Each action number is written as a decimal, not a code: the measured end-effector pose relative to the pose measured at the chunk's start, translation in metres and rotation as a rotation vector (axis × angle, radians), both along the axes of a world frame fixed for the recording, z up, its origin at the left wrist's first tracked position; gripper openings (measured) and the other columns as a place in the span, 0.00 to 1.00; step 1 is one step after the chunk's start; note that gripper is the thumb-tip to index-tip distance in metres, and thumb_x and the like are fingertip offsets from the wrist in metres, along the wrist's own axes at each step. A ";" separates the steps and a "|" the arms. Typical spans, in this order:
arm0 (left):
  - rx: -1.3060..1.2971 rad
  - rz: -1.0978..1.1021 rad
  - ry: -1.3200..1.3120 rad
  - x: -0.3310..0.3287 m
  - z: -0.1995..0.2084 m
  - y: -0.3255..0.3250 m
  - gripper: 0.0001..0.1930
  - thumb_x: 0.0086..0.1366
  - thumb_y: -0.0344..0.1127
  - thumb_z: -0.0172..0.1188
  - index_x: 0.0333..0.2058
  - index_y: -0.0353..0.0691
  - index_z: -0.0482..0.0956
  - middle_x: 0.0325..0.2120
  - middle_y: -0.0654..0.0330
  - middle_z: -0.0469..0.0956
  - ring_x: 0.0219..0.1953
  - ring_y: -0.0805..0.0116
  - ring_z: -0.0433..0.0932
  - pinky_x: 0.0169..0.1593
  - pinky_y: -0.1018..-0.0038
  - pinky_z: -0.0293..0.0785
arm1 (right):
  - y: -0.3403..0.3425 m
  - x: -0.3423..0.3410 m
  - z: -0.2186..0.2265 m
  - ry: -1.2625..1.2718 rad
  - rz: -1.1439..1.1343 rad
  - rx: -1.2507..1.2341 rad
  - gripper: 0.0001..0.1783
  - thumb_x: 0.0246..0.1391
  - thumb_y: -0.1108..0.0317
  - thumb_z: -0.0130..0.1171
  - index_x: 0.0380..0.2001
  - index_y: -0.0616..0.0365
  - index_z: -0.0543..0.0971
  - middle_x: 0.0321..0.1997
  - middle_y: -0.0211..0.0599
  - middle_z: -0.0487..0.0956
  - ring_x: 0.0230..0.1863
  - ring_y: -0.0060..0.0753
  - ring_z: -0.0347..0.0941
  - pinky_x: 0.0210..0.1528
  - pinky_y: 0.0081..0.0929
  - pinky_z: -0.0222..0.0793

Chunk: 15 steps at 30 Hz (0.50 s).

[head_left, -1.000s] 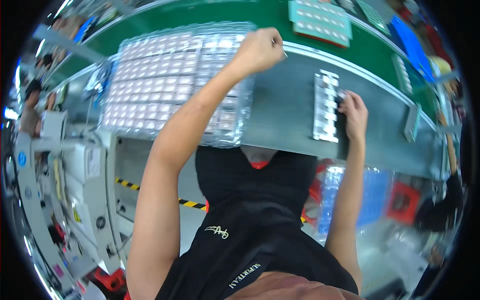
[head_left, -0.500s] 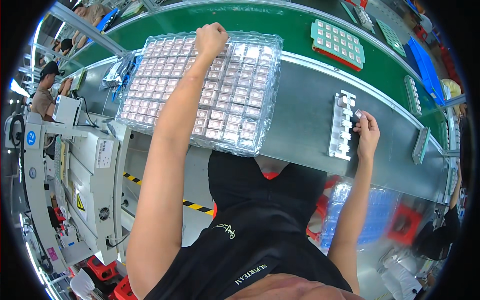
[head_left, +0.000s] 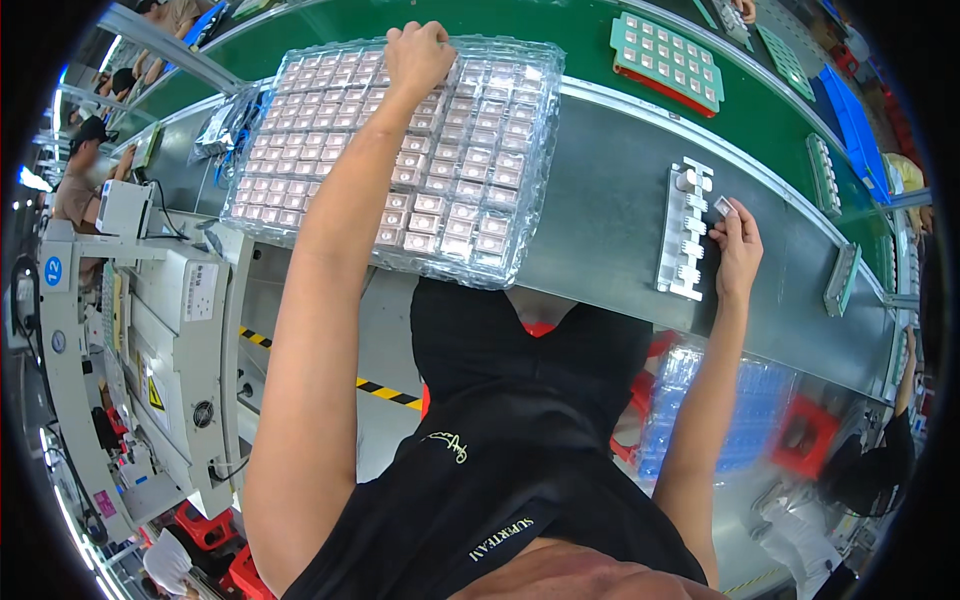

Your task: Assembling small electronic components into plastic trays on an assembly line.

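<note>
A second ago the left hand [head_left: 418, 60] hung above the far right part of the clear tray [head_left: 545, 170]; it has since moved left, its fingers now down at the upper middle rows. The right hand's small pale piece [head_left: 724, 206] has gone from close against the white fixture [head_left: 675, 235] to just beside it. A co-worker's hand [head_left: 745, 11] has appeared at the top edge.

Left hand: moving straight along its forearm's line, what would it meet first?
The left hand would likely reach the green surface beyond the clear tray first, perhaps passing above; height is unclear.
</note>
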<state>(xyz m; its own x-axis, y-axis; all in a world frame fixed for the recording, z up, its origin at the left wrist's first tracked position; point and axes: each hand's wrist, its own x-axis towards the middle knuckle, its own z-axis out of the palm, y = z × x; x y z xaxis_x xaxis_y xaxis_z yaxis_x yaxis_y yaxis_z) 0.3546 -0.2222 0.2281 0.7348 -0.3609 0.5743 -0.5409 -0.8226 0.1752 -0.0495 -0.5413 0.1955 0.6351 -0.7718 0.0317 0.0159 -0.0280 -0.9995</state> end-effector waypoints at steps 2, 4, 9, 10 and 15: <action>0.008 -0.011 -0.029 0.001 -0.003 0.005 0.07 0.53 0.39 0.60 0.31 0.53 0.85 0.36 0.55 0.78 0.43 0.48 0.73 0.46 0.57 0.73 | 0.003 0.003 0.004 -0.098 -0.016 0.083 0.17 0.67 0.67 0.51 0.56 0.62 0.75 0.39 0.29 0.76 0.36 0.17 0.69 0.39 0.19 0.74; 0.022 -0.013 -0.025 0.003 -0.003 0.010 0.07 0.53 0.39 0.61 0.31 0.54 0.85 0.36 0.55 0.78 0.43 0.48 0.72 0.45 0.57 0.73 | 0.011 0.009 0.013 -0.074 -0.013 0.042 0.19 0.68 0.67 0.49 0.58 0.59 0.74 0.39 0.30 0.76 0.36 0.17 0.69 0.39 0.19 0.73; 0.040 -0.045 -0.030 -0.016 0.021 0.002 0.07 0.53 0.35 0.59 0.27 0.44 0.86 0.32 0.52 0.80 0.41 0.50 0.76 0.45 0.57 0.74 | 0.061 0.040 0.068 -0.023 0.177 -0.232 0.20 0.68 0.67 0.47 0.60 0.58 0.74 0.36 0.29 0.74 0.34 0.18 0.68 0.41 0.20 0.68; 0.031 0.018 0.047 0.005 0.004 0.010 0.07 0.53 0.34 0.58 0.27 0.44 0.86 0.31 0.52 0.81 0.41 0.51 0.76 0.44 0.57 0.75 | 0.090 0.056 0.084 -0.008 0.252 -0.270 0.20 0.68 0.68 0.47 0.60 0.58 0.74 0.36 0.29 0.74 0.34 0.19 0.68 0.42 0.20 0.67; 0.246 -0.248 -0.114 -0.007 0.019 0.006 0.07 0.53 0.33 0.58 0.24 0.43 0.85 0.28 0.57 0.81 0.43 0.55 0.75 0.45 0.59 0.73 | 0.178 0.096 0.087 0.013 0.603 -0.495 0.09 0.57 0.73 0.59 0.40 0.63 0.74 0.32 0.34 0.79 0.34 0.21 0.75 0.39 0.22 0.71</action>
<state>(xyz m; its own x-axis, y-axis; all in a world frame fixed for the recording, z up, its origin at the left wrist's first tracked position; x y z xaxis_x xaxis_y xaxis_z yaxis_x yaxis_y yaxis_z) 0.3476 -0.2162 0.2467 0.5439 -0.6576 0.5213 -0.7337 -0.6741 -0.0848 0.0463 -0.3634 0.2821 0.9433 -0.1907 0.2718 0.1582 -0.4615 -0.8729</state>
